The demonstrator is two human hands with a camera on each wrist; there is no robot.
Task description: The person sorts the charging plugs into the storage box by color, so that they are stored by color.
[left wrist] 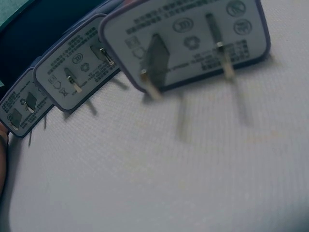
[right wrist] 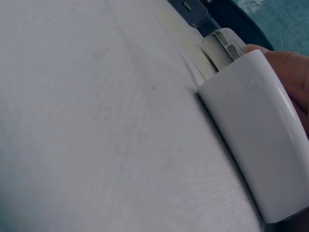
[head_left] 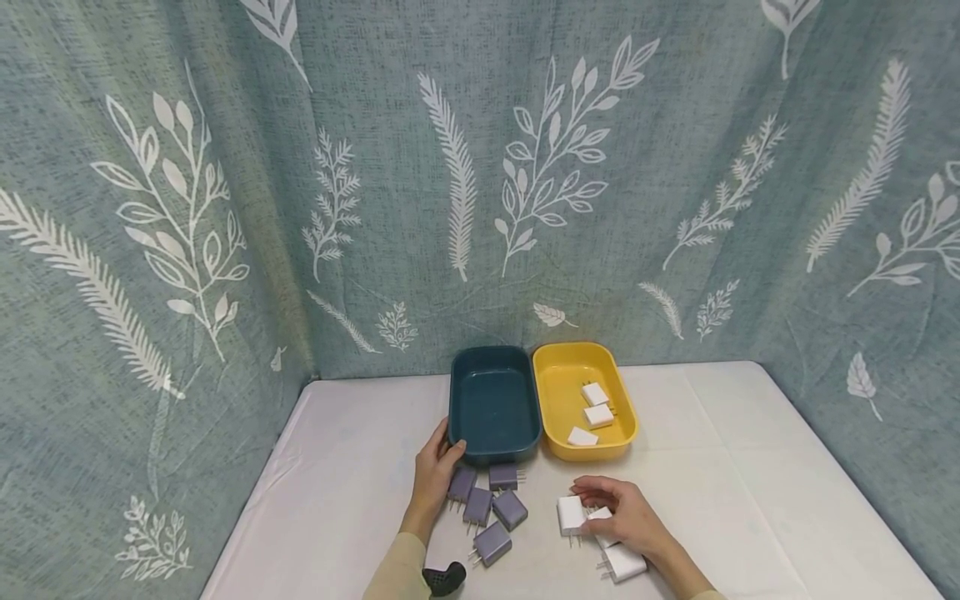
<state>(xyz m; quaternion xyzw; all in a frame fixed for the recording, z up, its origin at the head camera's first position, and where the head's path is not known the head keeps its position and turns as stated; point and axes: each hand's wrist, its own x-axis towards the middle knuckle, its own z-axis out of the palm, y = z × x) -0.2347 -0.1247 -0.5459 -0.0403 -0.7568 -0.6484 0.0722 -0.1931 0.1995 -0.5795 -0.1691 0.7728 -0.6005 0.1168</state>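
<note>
My left hand [head_left: 431, 482] grips the front left corner of the dark blue bin [head_left: 495, 457], its thumb against the front wall. Beside that hand lie several purple-grey plug chargers [head_left: 492, 543], their two-pronged faces large in the left wrist view. Over on the right, my right hand [head_left: 633, 518] pinches a white plug charger [head_left: 571, 515] between thumb and fingers, low over the table. Two more white chargers are under and beside that hand; one white charger [right wrist: 256, 135] fills the right wrist view's foreground. Part of the pinched charger is hidden there.
A yellow bin [head_left: 588, 452] stands against the blue one and holds three white chargers [head_left: 597, 416]. A black rounded object [head_left: 446, 578] shows at the left forearm. White cloth [head_left: 360, 467] covers the table, and a leaf-patterned green curtain [head_left: 420, 250] encloses the back and sides.
</note>
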